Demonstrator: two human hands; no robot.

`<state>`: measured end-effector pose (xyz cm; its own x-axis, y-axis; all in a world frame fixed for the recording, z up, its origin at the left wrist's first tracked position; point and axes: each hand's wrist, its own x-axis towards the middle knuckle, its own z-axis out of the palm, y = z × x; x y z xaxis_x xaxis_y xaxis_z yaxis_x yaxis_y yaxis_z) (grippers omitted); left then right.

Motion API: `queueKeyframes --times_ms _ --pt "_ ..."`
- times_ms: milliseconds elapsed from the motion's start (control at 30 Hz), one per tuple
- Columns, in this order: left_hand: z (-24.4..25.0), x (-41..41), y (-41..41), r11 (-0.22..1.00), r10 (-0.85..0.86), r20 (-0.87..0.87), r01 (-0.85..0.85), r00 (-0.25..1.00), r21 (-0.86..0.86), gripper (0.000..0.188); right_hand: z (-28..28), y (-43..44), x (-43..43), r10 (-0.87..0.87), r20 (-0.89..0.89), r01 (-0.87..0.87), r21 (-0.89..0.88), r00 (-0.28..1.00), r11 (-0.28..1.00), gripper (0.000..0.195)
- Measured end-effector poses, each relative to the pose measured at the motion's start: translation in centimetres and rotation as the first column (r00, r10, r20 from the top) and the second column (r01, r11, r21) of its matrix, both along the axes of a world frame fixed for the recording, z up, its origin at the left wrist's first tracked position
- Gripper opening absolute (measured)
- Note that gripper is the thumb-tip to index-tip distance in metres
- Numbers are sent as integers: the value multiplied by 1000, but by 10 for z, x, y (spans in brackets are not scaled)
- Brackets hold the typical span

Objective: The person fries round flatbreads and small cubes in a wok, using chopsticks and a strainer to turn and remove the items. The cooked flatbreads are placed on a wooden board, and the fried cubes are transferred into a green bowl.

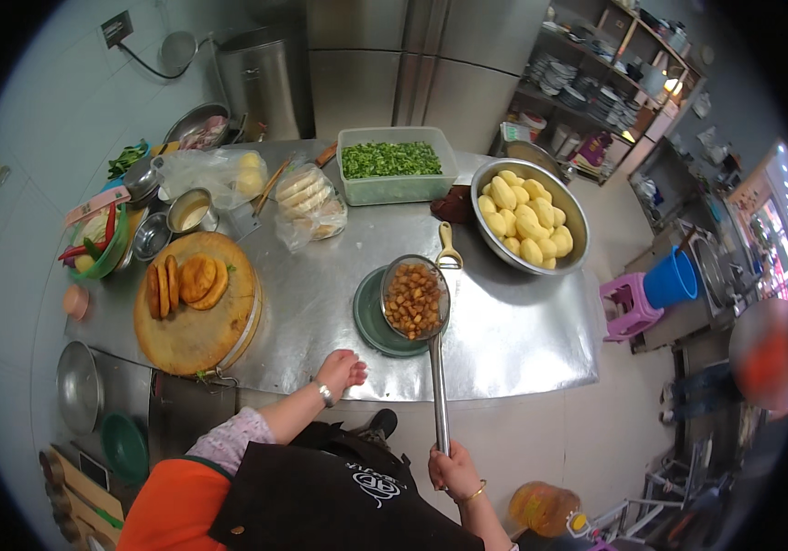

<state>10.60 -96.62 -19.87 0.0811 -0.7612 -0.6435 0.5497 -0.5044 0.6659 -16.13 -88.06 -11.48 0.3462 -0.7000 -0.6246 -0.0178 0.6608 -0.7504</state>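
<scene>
My right hand [456, 471] is closed around the end of a long metal handle. The handle belongs to a round mesh strainer [439, 392], which bears browned diced cubes [412, 302]. Beneath the strainer is a green plastic basin [366, 324], partly covered by it; whether the two touch I cannot tell. My left hand [342, 372] hovers at the table's near edge, fingers loosely curled, with nothing in it. Just beyond the strainer, a yellow-handled peeler [447, 237] lies on the steel table [311, 289].
On the left, a round wooden chopping block [187, 344] carries browned flatbreads [200, 278]. A steel bowl of peeled potatoes [528, 213] stands at the right, near a tub of chopped greens [397, 162]. Bagged flatbreads [306, 196] lie mid-back. An oil jug [542, 508] stands on the floor; another person [769, 358] is far right.
</scene>
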Motion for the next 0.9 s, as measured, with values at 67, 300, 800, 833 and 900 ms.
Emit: queueKeyframes --times_ms 67,300,800,833,900 --pt "2 -17 -21 995 98 -8 -98 995 14 14 -7 -10 -17 76 -102 -81 -45 992 996 5" --pt "-18 -28 -56 990 117 142 -126 983 57 12 -51 -30 -59 12 -588 -434 -584 809 686 13" --pt "-27 7 -79 998 55 192 -59 980 19 12 23 -70 -34 -114 190 74 205 975 976 7" --pt "-27 11 -80 998 51 173 -55 984 18 12 27 -74 -32 -161 242 105 227 957 968 7" --pt "-27 21 -78 998 62 173 -62 983 -8 11 35 -83 -29 -246 345 152 278 906 949 8"
